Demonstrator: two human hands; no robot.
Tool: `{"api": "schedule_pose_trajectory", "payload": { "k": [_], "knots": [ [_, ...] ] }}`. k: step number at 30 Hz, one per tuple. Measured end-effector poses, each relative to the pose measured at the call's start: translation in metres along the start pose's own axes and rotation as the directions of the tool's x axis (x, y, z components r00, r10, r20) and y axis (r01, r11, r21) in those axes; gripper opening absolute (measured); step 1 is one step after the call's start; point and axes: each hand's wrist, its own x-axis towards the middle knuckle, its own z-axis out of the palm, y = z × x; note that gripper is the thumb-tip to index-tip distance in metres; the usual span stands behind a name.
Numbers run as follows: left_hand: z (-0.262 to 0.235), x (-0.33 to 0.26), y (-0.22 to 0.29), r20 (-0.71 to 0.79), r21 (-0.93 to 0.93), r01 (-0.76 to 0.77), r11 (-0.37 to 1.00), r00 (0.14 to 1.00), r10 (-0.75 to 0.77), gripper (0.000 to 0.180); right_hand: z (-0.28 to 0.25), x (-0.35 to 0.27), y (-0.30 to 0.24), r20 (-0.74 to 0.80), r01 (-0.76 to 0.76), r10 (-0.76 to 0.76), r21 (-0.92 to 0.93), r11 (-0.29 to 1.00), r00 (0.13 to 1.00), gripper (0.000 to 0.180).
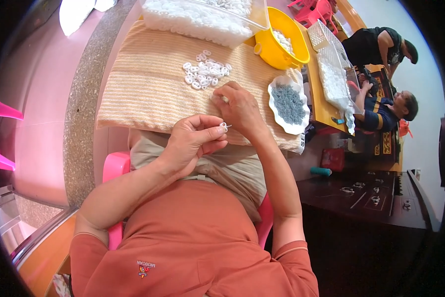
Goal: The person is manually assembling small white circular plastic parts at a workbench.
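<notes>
Between the thumb and forefinger of my left hand (195,141) is a small white plastic piece with round holes (224,126); a thin pin-like bit sticks out of its right side. My right hand (239,109) is just beyond it, low over the striped cloth, with its fingers curled together. Whatever its fingertips hold, if anything, is too small and blurred to name. Past my hands lies a loose pile of similar white two-holed pieces (206,73). To the right of my right hand, a white scalloped dish (277,117) holds many small dark grey pieces.
The beige striped cloth (143,84) covers the work surface. At the back stand a clear bin (260,15) of white pieces and a yellow bucket (272,52). Further right are white baskets (326,42) on a table and two other people. A pink stool (0,136) is far left.
</notes>
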Motion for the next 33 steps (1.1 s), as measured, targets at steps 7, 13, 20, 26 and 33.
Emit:
{"api": "schedule_pose_trajectory", "payload": {
  "k": [7, 13, 20, 26, 33],
  "knots": [
    [0.000, 0.002, -0.003, -0.006, 0.004, 0.010, 1.000, 1.000, -0.010, 0.014, 0.006, -0.006, 0.007, -0.026, 0.015, -0.015, -0.010, 1.000, 1.000, 0.013],
    [-0.002, 0.001, -0.003, -0.011, 0.013, -0.007, 1.000, 1.000, 0.007, 0.014, 0.000, -0.013, -0.003, -0.010, 0.027, -0.027, -0.026, 0.999, 1.000, 0.015],
    [-0.003, 0.002, -0.003, -0.010, 0.009, 0.000, 1.000, 1.000, 0.000, 0.014, -0.005, -0.018, -0.001, 0.005, 0.084, -0.084, -0.023, 0.996, 0.996, 0.013],
    [-0.003, 0.002, -0.003, -0.017, 0.009, 0.003, 1.000, 1.000, -0.003, 0.014, -0.006, -0.019, 0.001, 0.021, 0.083, -0.083, -0.005, 0.997, 0.996, 0.013],
    [-0.003, 0.002, -0.003, -0.014, 0.015, -0.003, 1.000, 1.000, 0.003, 0.014, -0.009, -0.026, 0.002, -0.030, 0.021, -0.020, 0.057, 0.998, 0.999, 0.014]
  ]
}}
